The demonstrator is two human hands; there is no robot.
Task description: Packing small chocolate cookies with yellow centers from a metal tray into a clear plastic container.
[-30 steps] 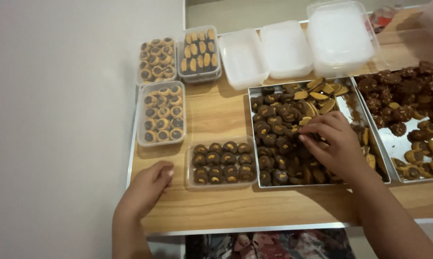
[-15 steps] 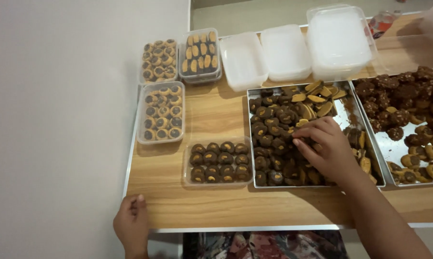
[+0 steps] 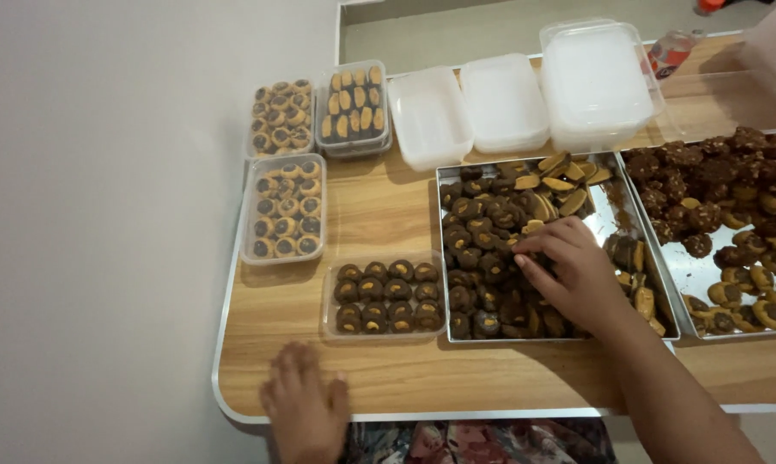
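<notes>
My right hand (image 3: 568, 271) reaches into a metal tray (image 3: 611, 219) heaped with dark chocolate cookies (image 3: 478, 228) topped with tan centres; its fingertips pinch among the cookies, and whether one is gripped I cannot tell. My left hand (image 3: 302, 404) lies flat, fingers spread, on the near edge of the wooden table (image 3: 379, 215), holding nothing. Just beyond the left hand stands a clear plastic container (image 3: 386, 296) filled with three neat rows of the same cookies, right beside the metal tray.
A second metal tray (image 3: 706, 271) of darker cookies lies at the right. Three filled clear containers (image 3: 283, 209) stand at the back left. Empty white lidded containers (image 3: 504, 103) line the far edge, with a bottle (image 3: 667, 51) behind. A grey wall borders the table's left side.
My left hand drew back from the plastic container to the table's near edge and now lies flat further right. My right hand stays in the tray, fingers shifting slightly.
</notes>
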